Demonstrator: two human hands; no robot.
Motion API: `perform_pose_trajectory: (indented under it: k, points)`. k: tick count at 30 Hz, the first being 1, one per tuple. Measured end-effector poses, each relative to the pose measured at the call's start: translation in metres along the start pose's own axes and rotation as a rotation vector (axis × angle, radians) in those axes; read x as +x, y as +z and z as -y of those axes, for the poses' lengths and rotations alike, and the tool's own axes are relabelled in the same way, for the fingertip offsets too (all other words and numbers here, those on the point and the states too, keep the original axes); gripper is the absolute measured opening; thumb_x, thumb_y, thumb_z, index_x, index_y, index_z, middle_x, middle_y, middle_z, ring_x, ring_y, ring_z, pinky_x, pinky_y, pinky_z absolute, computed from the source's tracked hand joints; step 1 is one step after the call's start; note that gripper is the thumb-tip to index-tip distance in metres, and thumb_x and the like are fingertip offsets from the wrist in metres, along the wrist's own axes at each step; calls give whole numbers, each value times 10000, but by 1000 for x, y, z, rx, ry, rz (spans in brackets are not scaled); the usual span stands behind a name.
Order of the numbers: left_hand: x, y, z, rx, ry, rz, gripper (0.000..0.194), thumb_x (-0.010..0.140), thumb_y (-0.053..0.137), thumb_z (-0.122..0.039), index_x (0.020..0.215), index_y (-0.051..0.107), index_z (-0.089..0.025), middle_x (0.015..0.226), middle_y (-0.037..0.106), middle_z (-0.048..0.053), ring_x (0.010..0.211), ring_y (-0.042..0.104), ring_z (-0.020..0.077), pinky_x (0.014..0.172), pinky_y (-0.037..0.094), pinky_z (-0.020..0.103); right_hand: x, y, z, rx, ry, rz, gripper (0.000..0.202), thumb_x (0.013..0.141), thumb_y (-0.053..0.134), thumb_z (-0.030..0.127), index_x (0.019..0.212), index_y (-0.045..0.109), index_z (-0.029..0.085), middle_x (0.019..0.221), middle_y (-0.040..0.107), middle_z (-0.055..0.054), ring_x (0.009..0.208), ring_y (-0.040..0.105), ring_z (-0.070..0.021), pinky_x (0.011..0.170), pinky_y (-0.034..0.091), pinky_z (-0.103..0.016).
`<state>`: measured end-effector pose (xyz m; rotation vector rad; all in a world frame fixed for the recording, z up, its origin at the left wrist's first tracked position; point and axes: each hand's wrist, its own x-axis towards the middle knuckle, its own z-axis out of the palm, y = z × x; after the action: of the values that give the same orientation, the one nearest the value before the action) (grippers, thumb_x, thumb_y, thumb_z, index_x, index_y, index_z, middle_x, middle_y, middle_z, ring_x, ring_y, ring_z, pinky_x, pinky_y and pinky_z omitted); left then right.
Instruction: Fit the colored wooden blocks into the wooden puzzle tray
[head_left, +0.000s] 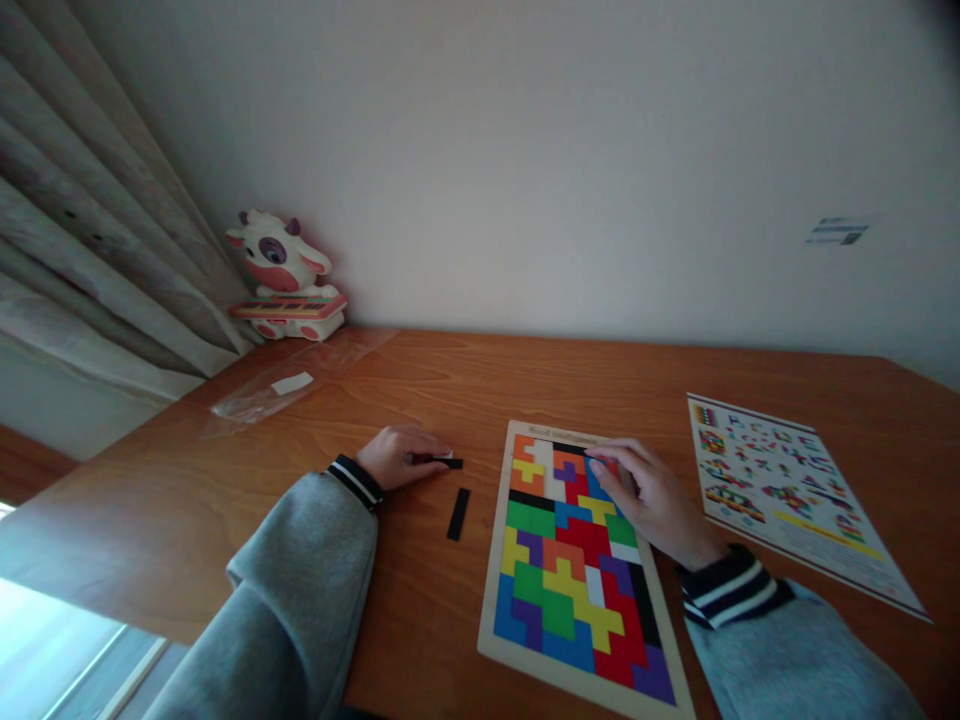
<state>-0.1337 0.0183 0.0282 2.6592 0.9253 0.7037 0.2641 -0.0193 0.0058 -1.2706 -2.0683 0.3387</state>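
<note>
A wooden puzzle board [495, 600] filled with colored block pieces lies on the table, right of centre. My right hand [649, 495] rests over its upper right part, fingers bent, fingertips at the blue and red pieces; whether it grips one is hidden. To the left of the board, my left hand [405, 458] has its fingers closed on a black strip [450, 463] lying near the table surface. A second black strip [458, 514] lies loose on the wood just below that hand, touched by neither hand.
A printed pattern sheet [795, 480] lies right of the board. At the back left stands a cow toy [289, 280] with a keyboard, beside a clear plastic bag [262, 395]. A curtain [97, 230] hangs at left, and a wall [562, 170] rises behind the table [435, 370].
</note>
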Motion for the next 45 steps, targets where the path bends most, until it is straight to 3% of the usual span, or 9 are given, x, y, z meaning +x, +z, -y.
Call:
perform_pose_trajectory:
  k: [3, 9, 12, 25, 28, 33, 39, 45]
  points:
    - [2, 5, -6, 105, 2, -29, 270, 906, 622, -343, 1122, 699, -199, 969, 756, 63, 785, 706, 158, 745, 571, 271, 0, 0, 0, 3, 5, -1, 245, 967, 492, 412, 1104, 618, 253, 1082, 616, -69, 1045, 586, -234, 920, 479, -414]
    - [6, 8, -14, 144, 66, -39, 251, 922, 555, -239, 1130, 691, -205, 1000, 755, 50, 829, 712, 149, 785, 570, 264, 1, 2, -1, 21, -10, -13, 236, 965, 497, 404, 1099, 619, 254, 1079, 618, -65, 1040, 591, -232, 917, 480, -409]
    - [7, 9, -16, 152, 58, -64, 258, 913, 551, -236, 1125, 694, -205, 938, 756, 49, 762, 700, 137, 725, 566, 246, 1, 1, 0, 25, -6, -13, 241, 966, 499, 406, 1108, 617, 252, 1082, 614, -67, 1039, 588, -230, 914, 481, -407]
    - [10, 15, -18, 174, 67, -140, 221, 960, 527, -245, 1107, 689, -216, 970, 726, 61, 845, 673, 156, 785, 556, 285, 2, -1, 3, 14, -10, 12, 261, 971, 478, 412, 1119, 617, 248, 1095, 625, -83, 1060, 589, -247, 919, 490, -433]
    - [9, 13, -17, 176, -4, -163, 198, 969, 526, -280, 1065, 683, -207, 962, 724, 58, 854, 679, 159, 795, 560, 287, 2, -2, 4, 6, -6, 2, 271, 967, 478, 421, 1117, 626, 251, 1083, 633, -82, 1045, 602, -251, 900, 503, -429]
    - [4, 8, -10, 178, -229, -331, 216, 971, 525, -326, 1106, 620, -185, 959, 728, 51, 799, 695, 144, 730, 574, 251, 2, -1, 2, -9, -17, -2, 263, 962, 488, 412, 1118, 631, 256, 1089, 632, -74, 1052, 603, -250, 914, 496, -426]
    - [-4, -3, 1, 208, -54, -98, 221, 977, 475, -256, 1025, 683, -197, 987, 729, 55, 899, 692, 161, 826, 572, 291, 1, 0, 2, 2, -25, -11, 243, 963, 494, 391, 1114, 620, 248, 1078, 631, -73, 1040, 602, -242, 918, 493, -426]
    - [-13, -11, 7, 246, -68, -137, 257, 914, 546, -239, 1136, 666, -191, 1063, 720, 84, 977, 679, 202, 894, 567, 354, 2, -2, 7, 11, -30, -14, 234, 963, 492, 383, 1099, 624, 245, 1079, 633, -82, 1037, 605, -245, 912, 505, -430]
